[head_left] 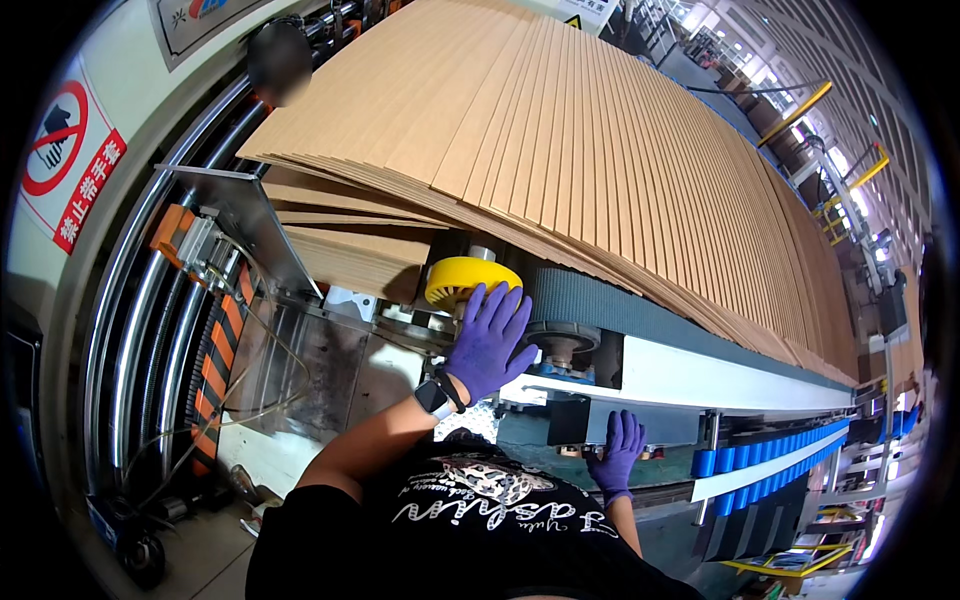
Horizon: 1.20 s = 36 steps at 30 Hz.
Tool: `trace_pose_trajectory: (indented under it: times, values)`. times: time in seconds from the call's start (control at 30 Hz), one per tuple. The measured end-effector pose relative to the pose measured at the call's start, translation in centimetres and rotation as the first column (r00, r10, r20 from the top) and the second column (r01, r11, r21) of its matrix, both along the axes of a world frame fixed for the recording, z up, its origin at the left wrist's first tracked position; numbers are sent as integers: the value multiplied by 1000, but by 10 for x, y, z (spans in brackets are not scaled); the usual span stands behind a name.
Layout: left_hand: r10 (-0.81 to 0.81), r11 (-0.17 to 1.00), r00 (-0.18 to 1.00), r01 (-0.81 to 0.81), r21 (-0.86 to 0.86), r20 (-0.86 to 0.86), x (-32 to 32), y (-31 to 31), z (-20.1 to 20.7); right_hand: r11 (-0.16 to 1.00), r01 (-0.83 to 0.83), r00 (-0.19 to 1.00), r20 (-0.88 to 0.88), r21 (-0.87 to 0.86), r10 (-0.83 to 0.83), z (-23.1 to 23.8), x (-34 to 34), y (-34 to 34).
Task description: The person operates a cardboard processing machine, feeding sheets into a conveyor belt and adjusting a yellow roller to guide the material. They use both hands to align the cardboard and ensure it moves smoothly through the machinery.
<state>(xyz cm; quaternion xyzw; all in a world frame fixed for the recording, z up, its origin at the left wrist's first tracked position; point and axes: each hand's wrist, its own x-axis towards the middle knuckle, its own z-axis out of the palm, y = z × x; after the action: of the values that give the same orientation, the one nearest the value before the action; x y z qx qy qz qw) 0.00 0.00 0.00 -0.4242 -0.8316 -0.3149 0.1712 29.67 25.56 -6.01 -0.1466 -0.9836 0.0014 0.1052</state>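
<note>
Brown cardboard sheets (580,130) lie beyond the yellow round wheel (468,272); before it my purple-gloved left hand (488,345) is open, rightward my right hand (616,458) also.

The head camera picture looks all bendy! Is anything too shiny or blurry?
In the head view, the fisheye lens bends the metal rollers and blackens corners; white glare spots dot the upper right; a blurred patch sits at upper left; the left hand and yellow wheel look fairly sharp.

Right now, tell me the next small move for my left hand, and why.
I'd probably ease the gloved left hand back from the yellow wheel: it overlaps the wheel in this view, though contact is unclear, and a ribbed grey belt sits close beside it.
</note>
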Motion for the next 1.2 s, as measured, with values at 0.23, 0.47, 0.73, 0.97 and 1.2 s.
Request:
trace_pose_trajectory:
  times: [0.23, 0.47, 0.73, 0.97, 1.2]
  values:
    - [-4, 1000, 1000, 4, -9, -5, -3, -4, 3, 1000, -2, 1000, -8, -20, 2, -9, 0, -2]
    - [5, 1000, 1000, -5, -19, 4, -1, -3, 3, 1000, -2, 1000, 6, -3, 2, -7, 2, 1]
    - [-7, 1000, 1000, 7, -18, 1, 1, 0, 5, 1000, -2, 1000, -23, 7, 2, -9, 5, 5]
    - [-24, 1000, 1000, 24, -9, 9, 1, 3, 3, 1000, 24, 1000, 15, -13, -24, -5, 5, 5]
    - [-29, 999, 999, 29, 13, 14, 3, 4, 3, 1000, 12, 1000, 13, -13, -12, -4, 6, 6]
